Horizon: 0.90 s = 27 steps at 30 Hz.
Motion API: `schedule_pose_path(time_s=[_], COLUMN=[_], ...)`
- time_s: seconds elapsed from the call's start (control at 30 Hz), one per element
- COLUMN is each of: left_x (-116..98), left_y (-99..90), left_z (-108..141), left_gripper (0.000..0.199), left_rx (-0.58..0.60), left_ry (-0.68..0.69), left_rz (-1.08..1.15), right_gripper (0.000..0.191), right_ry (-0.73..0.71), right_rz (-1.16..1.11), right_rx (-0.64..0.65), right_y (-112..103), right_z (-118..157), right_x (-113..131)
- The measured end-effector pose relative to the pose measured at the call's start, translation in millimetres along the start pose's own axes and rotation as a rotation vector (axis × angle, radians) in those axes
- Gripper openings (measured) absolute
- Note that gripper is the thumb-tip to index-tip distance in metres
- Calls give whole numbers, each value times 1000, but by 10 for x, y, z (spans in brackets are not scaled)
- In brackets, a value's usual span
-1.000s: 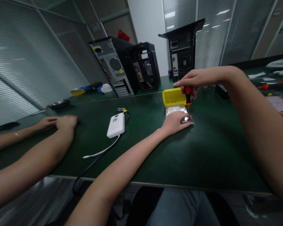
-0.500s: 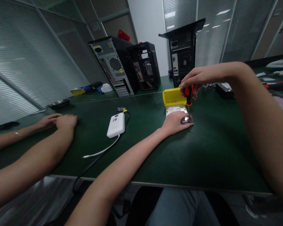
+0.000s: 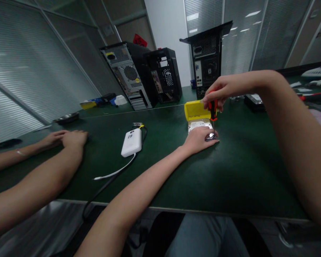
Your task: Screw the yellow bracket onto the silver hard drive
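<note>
My right hand (image 3: 218, 93) is closed round the handle of a red and black screwdriver (image 3: 213, 110), held upright with its shaft pointing down. The tip meets the near right part of a hard drive (image 3: 199, 125) with a white label. Lying over the near end of the drive, my left hand (image 3: 200, 139) grips it, thumb along the front and fingers across the top. Part of the drive is hidden under that hand. Just behind the drive stands a yellow open box (image 3: 197, 110) with small bits inside, perhaps screws.
Left of my arm lie a white power bank (image 3: 132, 142) and its cables. Another person's hands (image 3: 72, 138) rest on the green table (image 3: 246, 171) at left. Computer cases (image 3: 131, 75) stand behind. At right are another drive (image 3: 254, 101) and red-handled pliers (image 3: 314, 96).
The screwdriver and my right hand have shifted very slightly left, and the fingers have turned a little on the handle. My left hand stays in place on the drive.
</note>
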<state>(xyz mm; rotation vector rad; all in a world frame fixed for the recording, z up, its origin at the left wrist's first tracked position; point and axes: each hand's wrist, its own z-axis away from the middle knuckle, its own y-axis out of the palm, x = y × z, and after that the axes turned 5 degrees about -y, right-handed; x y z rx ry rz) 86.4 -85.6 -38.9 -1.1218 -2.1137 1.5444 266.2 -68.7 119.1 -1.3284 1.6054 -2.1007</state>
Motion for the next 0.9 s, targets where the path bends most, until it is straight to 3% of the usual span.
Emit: schedule_pose_path(time_s=[0.13, 0.3, 0.57, 0.73, 0.9], left_x=[-3, 20, 193, 213, 180], left_y=[4, -7, -132, -114, -61], left_z=[0, -17, -43, -11, 14], left_gripper=[25, 31, 31, 30, 31], left_rx=[-6, 9, 73, 97, 100], left_ry=[0, -99, -136, -101, -82], left_rz=[31, 151, 414, 413, 403], right_gripper=[45, 48, 41, 32, 35], right_ry=[-2, 44, 49, 39, -10], right_rz=[45, 100, 5, -27, 2], right_rx=[-47, -95, -41, 51, 70], right_y=[-2, -17, -7, -7, -20], right_z=[-4, 6, 23, 48, 93], right_x=[-31, -36, 9, 50, 60])
